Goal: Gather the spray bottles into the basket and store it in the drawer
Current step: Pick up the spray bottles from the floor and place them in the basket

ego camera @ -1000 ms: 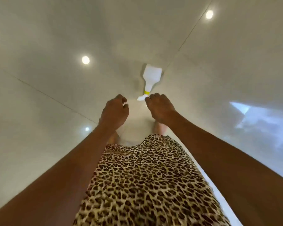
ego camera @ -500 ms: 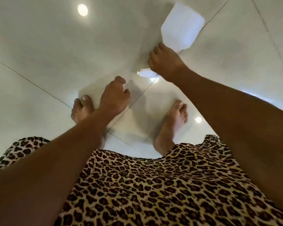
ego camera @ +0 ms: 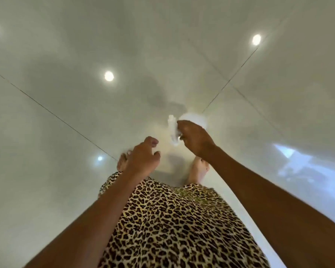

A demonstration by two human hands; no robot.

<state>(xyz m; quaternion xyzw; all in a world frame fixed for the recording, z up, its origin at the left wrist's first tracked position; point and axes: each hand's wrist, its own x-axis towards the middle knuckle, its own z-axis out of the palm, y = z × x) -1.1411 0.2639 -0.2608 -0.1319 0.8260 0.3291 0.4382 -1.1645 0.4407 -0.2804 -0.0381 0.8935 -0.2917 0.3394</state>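
I'm mid-gathering: my right hand (ego camera: 195, 144) grips the blurred white spray bottle (ego camera: 194, 118) above the floor (ego camera: 66, 93), my left hand (ego camera: 141, 159) hangs loosely curled and empty, and next I'd need to find the basket, which is out of view.

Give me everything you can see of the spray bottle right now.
The spray bottle is white, plastic by its look, and motion-blurred. Its rounded body shows above the right hand, which grips it around the neck. The white trigger head sticks out to the left of the fingers. It seems held in the air above the glossy tiled floor, tilted, with nothing else touching it. Label and fill level are too blurred to tell.
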